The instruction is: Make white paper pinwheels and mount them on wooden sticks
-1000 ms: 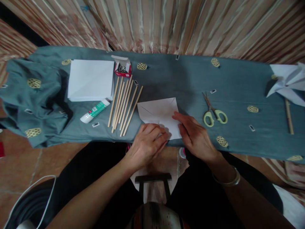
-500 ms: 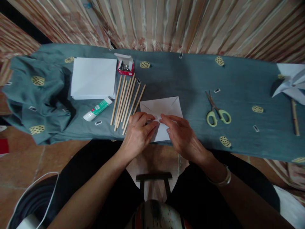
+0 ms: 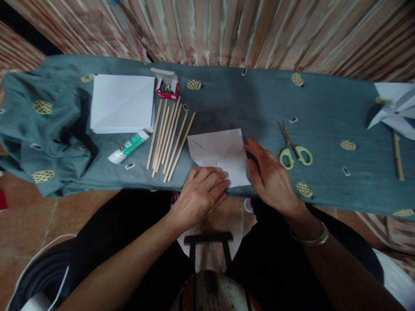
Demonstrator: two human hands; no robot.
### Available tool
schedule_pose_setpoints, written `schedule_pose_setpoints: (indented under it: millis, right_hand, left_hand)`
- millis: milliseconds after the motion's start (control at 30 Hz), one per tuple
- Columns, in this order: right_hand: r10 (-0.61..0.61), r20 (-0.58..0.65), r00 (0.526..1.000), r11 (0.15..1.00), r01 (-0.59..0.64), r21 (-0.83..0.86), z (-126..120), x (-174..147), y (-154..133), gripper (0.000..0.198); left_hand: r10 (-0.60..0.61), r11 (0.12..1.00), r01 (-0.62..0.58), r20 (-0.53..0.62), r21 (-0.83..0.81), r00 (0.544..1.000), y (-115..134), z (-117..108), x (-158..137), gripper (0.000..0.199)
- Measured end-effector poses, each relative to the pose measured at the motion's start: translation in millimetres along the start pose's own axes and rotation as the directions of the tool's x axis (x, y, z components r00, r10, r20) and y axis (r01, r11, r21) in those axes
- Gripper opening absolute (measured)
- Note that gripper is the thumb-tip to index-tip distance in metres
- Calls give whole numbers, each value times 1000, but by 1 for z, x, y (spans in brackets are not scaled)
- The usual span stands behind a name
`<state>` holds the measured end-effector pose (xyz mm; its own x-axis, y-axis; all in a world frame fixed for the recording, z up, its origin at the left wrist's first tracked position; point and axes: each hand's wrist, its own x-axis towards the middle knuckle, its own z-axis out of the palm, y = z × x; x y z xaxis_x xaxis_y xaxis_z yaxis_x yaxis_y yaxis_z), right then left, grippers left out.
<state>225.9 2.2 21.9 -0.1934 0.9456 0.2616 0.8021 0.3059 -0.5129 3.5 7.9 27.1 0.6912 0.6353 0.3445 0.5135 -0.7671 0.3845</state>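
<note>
A square sheet of white paper (image 3: 215,144) with cut lines running in from its corners lies at the table's front edge. My left hand (image 3: 204,190) is at its near left part, fingers curled together on the paper and hiding that corner. Beside the right edge is my right hand (image 3: 270,175), thumb and fingers apart, the fingertips at the paper's border. Several thin wooden sticks (image 3: 168,136) lie to the left of the sheet. Green-handled scissors (image 3: 293,149) rest to the right of my right hand, blades pointing away from me.
A stack of white paper (image 3: 123,103) lies at the back left, with a glue tube (image 3: 129,147) in front. Next to the stack stands an open red box (image 3: 167,88) of small metal pieces. A white paper pinwheel (image 3: 397,112) on a stick lies far right on the patterned cloth (image 3: 324,112).
My hands have parted from the paper's middle. The left moved down to the near edge, and the right moved to the right edge with its fingers spreading.
</note>
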Motion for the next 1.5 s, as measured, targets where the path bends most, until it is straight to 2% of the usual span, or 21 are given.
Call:
schedule_pose_setpoints:
  millis: [133,300,367,467,567,733,1100,1500]
  right_hand:
    - [12,8,1000,1000,-12,3,-1,-6,0,51]
    - [-19,-17,1000,1000,19,2,-3,-13,0,49]
    - [-54,-22,998,999,54,10,-2,-15,-1,49]
    - [-97,0,995,994,97,50,2,-16,-7,47]
    - [-139,39,990,988,136,79,8,-15,-11,47]
    - [-166,108,980,984,157,84,18,-13,-9,52]
    - [-168,160,973,985,160,64,23,-13,-6,50]
    - [-152,172,973,987,141,74,23,-14,-6,54]
  left_hand:
    - [-12,999,9,66,41,998,2,5,-2,16]
    - [3,1000,-3,17,18,1000,-4,-2,-4,18]
    - [-44,999,44,-47,10,998,-11,-6,-3,22]
    - [-192,980,196,-121,27,974,-24,-8,0,28]
    - [-277,960,278,-75,14,958,-33,-5,7,28]
    - [-337,941,337,-25,-22,941,-35,1,15,24]
    - [-382,924,382,-21,-18,924,-29,-5,10,22]
    - [-405,913,403,-25,-65,914,-28,0,12,13]
